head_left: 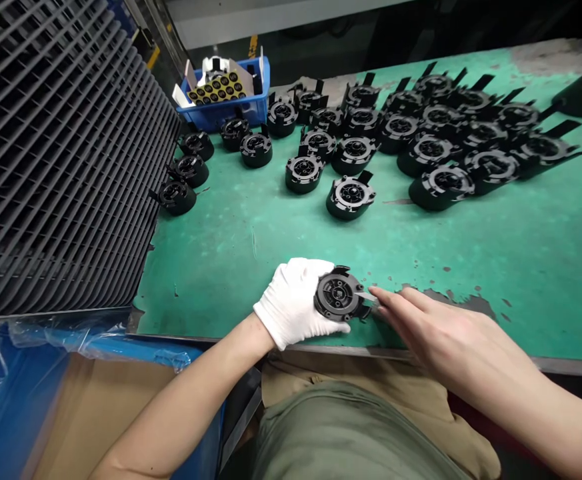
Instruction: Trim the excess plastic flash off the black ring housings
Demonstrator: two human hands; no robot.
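My left hand, in a white glove, grips a round black plastic part near the front edge of the green table. My bare right hand comes in from the right and holds a small thin blade-like tool against the part's right rim. Several more round black parts lie in rows across the far half of the table; those at the right are larger.
A blue bin with yellow-and-black labels stands at the back left. A large black slatted rack borders the table's left side. A cardboard box lined with blue plastic sits below at the front left.
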